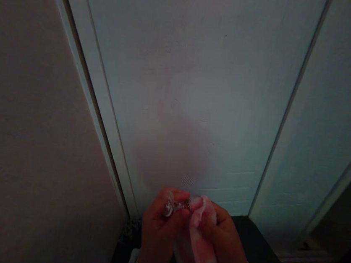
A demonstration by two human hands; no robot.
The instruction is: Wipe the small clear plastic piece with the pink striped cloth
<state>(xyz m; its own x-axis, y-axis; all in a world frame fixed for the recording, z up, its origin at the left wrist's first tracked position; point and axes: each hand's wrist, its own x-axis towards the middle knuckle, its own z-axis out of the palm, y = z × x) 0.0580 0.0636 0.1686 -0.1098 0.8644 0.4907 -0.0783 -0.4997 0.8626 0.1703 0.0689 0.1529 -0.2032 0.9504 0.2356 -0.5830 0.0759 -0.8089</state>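
the left hand (158,231) is closed around a small clear glass piece (175,206) with a round disc end and a knobbly stem, low in the view; the right hand (229,243) grips a soft pink cloth (202,242) bunched against it, before a smooth pale door (199,88)

left hand (160,227): fingers curled, pinch grip | right hand (226,243): fingers curled, touching left
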